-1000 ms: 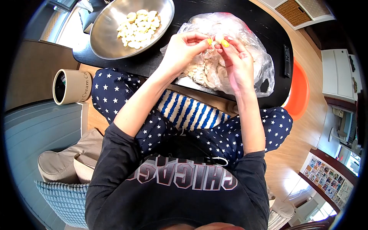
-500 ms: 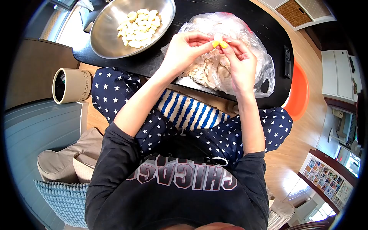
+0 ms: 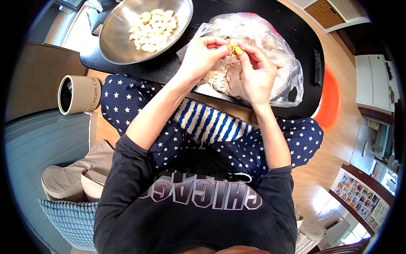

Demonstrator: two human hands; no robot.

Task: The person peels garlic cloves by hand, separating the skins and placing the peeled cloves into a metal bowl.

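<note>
My left hand [image 3: 199, 58] and my right hand [image 3: 258, 78] meet above a clear plastic bag [image 3: 291, 86], fingertips pinched together. Between them is a small pale garlic clove [image 3: 233, 43], mostly covered by the fingers. Both thumbnails look bright yellow. Papery garlic skins [image 3: 215, 79] and unpeeled garlic lie in and at the front of the bag. To the left, a wide steel bowl [image 3: 113, 40] holds several peeled cloves [image 3: 154, 31] heaped toward its right side.
Bowl and bag rest on a black table [image 3: 198, 12] with a rounded right end. A remote control [image 3: 317, 67] lies by that end, with an orange stool [image 3: 332, 99] beyond. A cream bin [image 3: 86, 95] stands at left. A blue-striped cloth [image 3: 211, 122] lies by my legs.
Both hands have shifted slightly left, still pinched together. My right hand has turned a little and its wrist has moved left. Bowl and bag stay in place.
</note>
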